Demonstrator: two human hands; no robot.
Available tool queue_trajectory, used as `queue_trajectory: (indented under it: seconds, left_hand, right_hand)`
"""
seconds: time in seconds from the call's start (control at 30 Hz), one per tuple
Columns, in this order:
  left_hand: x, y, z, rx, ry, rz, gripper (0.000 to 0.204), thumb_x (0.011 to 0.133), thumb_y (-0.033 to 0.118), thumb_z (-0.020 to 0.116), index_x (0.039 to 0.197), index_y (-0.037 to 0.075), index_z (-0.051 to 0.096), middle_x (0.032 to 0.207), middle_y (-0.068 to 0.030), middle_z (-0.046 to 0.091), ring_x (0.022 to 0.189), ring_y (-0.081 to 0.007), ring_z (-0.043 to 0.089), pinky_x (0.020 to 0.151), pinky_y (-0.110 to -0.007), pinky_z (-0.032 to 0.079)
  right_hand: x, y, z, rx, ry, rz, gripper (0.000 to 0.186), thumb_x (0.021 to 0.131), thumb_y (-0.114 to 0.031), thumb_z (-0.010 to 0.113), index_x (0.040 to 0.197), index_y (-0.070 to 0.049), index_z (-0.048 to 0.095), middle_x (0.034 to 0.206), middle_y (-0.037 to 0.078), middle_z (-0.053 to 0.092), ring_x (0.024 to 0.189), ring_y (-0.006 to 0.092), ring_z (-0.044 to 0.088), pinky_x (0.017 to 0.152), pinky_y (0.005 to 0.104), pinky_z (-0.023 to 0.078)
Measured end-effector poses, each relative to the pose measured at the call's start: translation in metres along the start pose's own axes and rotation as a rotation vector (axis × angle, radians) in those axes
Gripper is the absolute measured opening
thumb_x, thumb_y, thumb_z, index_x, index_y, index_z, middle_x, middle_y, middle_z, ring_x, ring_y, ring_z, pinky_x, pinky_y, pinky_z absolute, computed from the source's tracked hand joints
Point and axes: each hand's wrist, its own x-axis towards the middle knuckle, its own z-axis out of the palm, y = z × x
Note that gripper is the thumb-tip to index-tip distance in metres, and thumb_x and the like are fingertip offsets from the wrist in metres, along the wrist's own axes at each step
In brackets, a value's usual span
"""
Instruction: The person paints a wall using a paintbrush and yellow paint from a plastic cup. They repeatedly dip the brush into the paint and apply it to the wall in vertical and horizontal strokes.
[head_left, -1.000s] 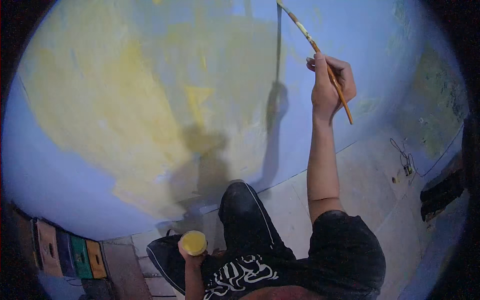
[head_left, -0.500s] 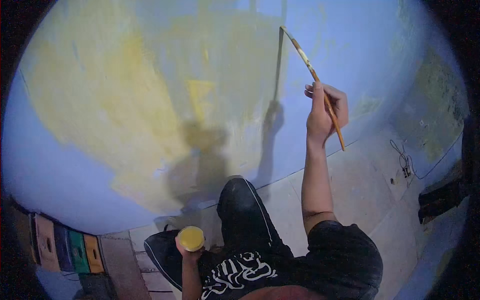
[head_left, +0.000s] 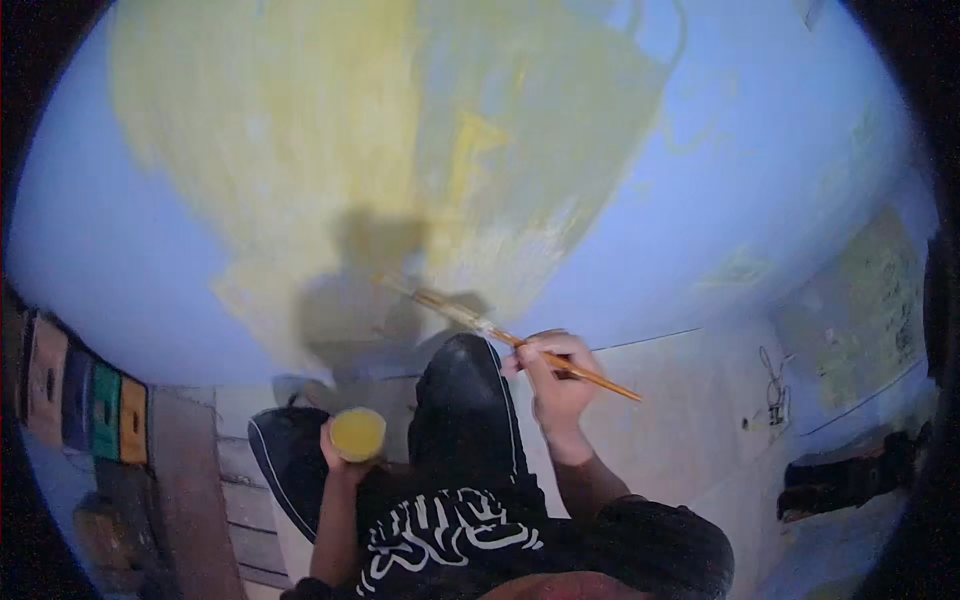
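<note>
A long wooden paintbrush (head_left: 462, 314) is pinched in my right hand (head_left: 560, 395), out in front of my raised knee. Its tip points up and left toward the lower part of a pale blue wall (head_left: 75, 230) with a large yellow painted area (head_left: 290, 130). Whether the bristles touch the wall I cannot tell. Low at the left, my left hand (head_left: 333, 462) is wrapped round a cup of yellow paint (head_left: 358, 435), held over my thigh with its top facing up. My shadow falls across the yellow area and partly darkens it.
At the far left stand several coloured panels or boxes (head_left: 105, 410) in a row. Pale floor tiles (head_left: 670, 400) run along the wall's foot. To the right lie a thin cable (head_left: 775, 385) and a dark object (head_left: 850, 480) by a stained side wall (head_left: 860, 310).
My right hand has come down and left with the brush, from high on the wall to its lower part. The view has shifted too. The cup remains in my left hand.
</note>
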Motion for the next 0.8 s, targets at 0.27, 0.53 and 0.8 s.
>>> queue_trajectory:
  seconds: [0.27, 0.53, 0.8]
  left_hand:
    - [-0.016, 0.009, 0.022, 0.016, -0.031, -0.029, 0.063, 0.09, 0.059, 0.036, 0.125, 0.012, 0.057, 0.119, -0.0113, 0.062, 0.108, -0.0312, 0.06, 0.086, -0.047, 0.05]
    - [-0.019, 0.024, 0.025, 0.126, 0.077, -0.039, 0.072, 0.089, 0.065, 0.033, 0.133, 0.011, 0.052, 0.125, -0.0103, 0.06, 0.108, -0.0309, 0.059, 0.084, -0.043, 0.046]
    - [-0.023, 0.017, 0.02, 0.008, 0.06, -0.099, 0.07, 0.086, 0.067, 0.038, 0.125, 0.013, 0.058, 0.115, -0.0096, 0.064, 0.098, -0.0303, 0.063, 0.075, -0.045, 0.049]
  right_hand:
    - [-0.028, -0.01, 0.035, -0.073, -0.427, 0.133, 0.005, 0.085, 0.002, 0.067, 0.088, 0.004, 0.064, 0.079, 0.012, 0.067, 0.068, 0.0171, 0.066, 0.064, 0.0287, 0.051]
    - [-0.054, 0.001, 0.066, -0.374, -0.616, 0.106, 0.006, 0.079, 0.003, 0.068, 0.085, 0.003, 0.066, 0.08, 0.014, 0.069, 0.07, 0.022, 0.066, 0.064, 0.0302, 0.051]
    - [-0.051, -0.021, 0.06, -0.366, -0.654, 0.018, 0.005, 0.084, -0.001, 0.065, 0.084, 0.004, 0.065, 0.071, 0.011, 0.065, 0.06, 0.0156, 0.063, 0.06, 0.0272, 0.047]
